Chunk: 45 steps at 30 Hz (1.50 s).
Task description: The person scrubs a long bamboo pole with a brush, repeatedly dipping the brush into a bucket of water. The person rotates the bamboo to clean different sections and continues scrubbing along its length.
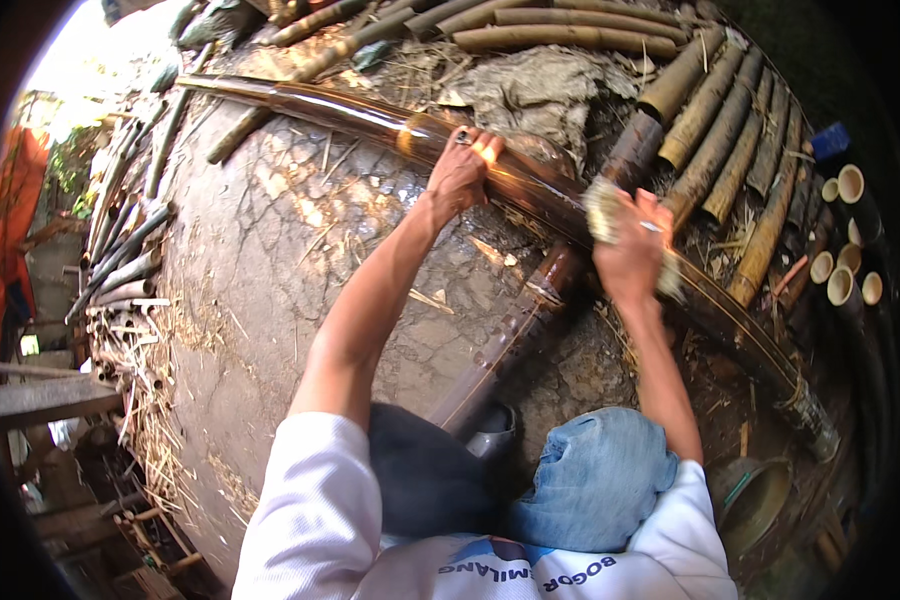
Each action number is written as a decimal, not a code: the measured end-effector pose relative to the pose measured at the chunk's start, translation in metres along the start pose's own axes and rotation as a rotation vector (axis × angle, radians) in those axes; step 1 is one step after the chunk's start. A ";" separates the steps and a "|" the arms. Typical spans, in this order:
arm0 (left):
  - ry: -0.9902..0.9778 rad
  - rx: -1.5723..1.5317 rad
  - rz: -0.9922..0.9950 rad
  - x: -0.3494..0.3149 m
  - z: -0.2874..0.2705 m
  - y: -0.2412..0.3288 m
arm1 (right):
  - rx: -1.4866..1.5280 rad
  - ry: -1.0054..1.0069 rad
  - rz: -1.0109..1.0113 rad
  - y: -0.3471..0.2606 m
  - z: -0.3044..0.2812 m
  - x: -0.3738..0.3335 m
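Note:
A long, dark brown bamboo pole (355, 117), wet and shiny, slants from the upper left to the lower right in front of me. My left hand (462, 172), a ring on one finger, is closed round the pole near its middle. Farther right along it, my right hand (630, 245) is closed on a pale, fibrous scrubbing wad (602, 210) against the pole's surface. The right hand is a little blurred, and its palm is hidden. Beneath the pole, a notched bamboo beam (505, 345) crosses it and runs back toward my knees.
Cut bamboo lengths (705, 130) lie in rows along the far and right sides. Pale-rimmed bamboo tubes (842, 285) stand at the right. A crumpled grey cloth (530, 90) lies beyond the pole. A basin (760, 505) is at lower right. Bamboo scraps (130, 290) line the left.

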<state>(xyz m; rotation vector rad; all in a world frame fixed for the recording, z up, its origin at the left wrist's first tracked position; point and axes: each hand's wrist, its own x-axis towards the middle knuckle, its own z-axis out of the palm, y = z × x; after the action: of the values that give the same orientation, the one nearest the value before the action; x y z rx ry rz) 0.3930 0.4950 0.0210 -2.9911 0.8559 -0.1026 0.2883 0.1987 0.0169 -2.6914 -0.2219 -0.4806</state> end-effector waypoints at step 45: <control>-0.147 0.081 -0.260 -0.009 0.005 -0.180 | 0.321 -0.554 -0.427 -0.148 0.122 0.177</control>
<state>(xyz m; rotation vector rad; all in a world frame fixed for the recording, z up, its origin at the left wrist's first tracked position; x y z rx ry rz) 0.4804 0.6528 0.0237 -2.9711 0.4367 0.0748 0.4565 0.3977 0.0281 -2.3906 -0.9506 0.1926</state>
